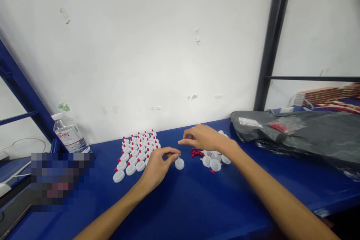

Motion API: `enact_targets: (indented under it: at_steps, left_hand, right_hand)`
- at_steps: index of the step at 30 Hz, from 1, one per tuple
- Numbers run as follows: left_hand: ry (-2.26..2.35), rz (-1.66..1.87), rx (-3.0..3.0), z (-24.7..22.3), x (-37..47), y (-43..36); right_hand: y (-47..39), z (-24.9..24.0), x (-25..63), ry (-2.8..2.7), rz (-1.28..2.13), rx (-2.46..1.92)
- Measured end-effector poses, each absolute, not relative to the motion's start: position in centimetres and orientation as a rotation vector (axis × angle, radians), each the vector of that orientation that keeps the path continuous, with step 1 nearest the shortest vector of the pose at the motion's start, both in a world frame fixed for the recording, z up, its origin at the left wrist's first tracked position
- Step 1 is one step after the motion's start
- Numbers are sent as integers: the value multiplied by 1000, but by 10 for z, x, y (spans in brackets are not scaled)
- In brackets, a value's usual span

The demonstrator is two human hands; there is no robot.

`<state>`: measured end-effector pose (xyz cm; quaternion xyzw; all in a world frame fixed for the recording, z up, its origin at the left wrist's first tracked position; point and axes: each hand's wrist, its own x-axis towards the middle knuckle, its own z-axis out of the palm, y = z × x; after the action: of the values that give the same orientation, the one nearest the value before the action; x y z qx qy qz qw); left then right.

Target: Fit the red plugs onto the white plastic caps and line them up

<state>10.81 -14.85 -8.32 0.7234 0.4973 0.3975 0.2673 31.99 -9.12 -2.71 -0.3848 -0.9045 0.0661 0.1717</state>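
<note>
My left hand [158,164] pinches with thumb and forefinger at the top of a white plastic nozzle cap [179,164], which sits on the blue table. My right hand [201,137] hovers just above and to the right of that cap, thumb stretched out and fingers bent, with nothing visible between them. Under and beyond my right hand lie small red tips [197,153] in a loose pile. Next to them is a heap of white nozzle caps [215,164], and one red tip [212,171] lies in front. Left of my left hand, white caps with red tips [118,176] stand upright in rows.
A water bottle [70,135] leans near the wall at left, beside cables and a dark flat device [17,210]. On the right, a dark grey plastic bag [315,129] covers the table's back, with a small clear bag of red pieces [281,126] on it. A dark post [268,45] rises behind.
</note>
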Motion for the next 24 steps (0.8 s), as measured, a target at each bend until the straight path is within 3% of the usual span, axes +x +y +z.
enact_targets:
  at_steps: [24]
  left_hand:
    - [1298, 1020, 2121, -85, 111, -158]
  right_hand:
    - [-94, -31, 312, -2585, 168, -1115]
